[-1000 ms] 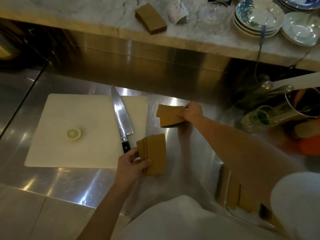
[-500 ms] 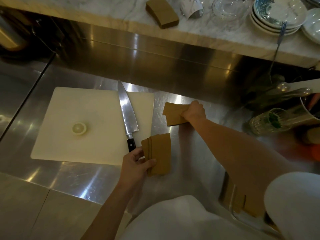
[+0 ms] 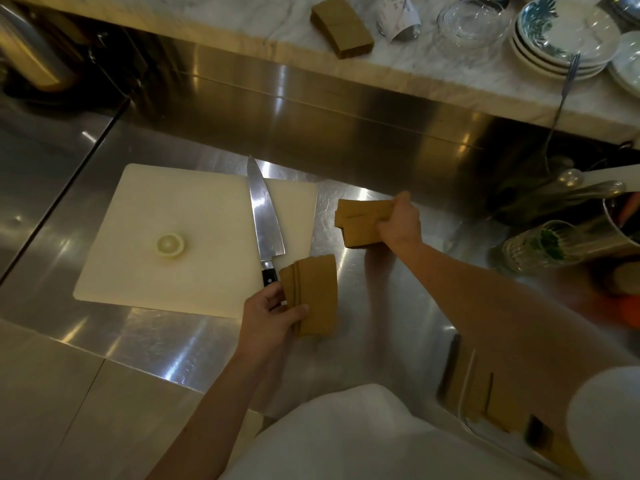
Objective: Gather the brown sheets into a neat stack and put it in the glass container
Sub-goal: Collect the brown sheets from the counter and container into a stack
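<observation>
Head view: left hand [image 3: 272,311] pinches a small stack of brown sheets [image 3: 313,294] just right of the cutting board [image 3: 145,220], by the knife [image 3: 265,223] handle. Right hand [image 3: 398,223] grips a second bunch [image 3: 356,221] beyond the board's right edge. Sheets look thin, light, floppy, matte; likely fan out, so pinch across short edges. Glass container [image 3: 485,403], holding more sheets, sits well right of the board on the steel worktop [image 3: 381,306].
</observation>
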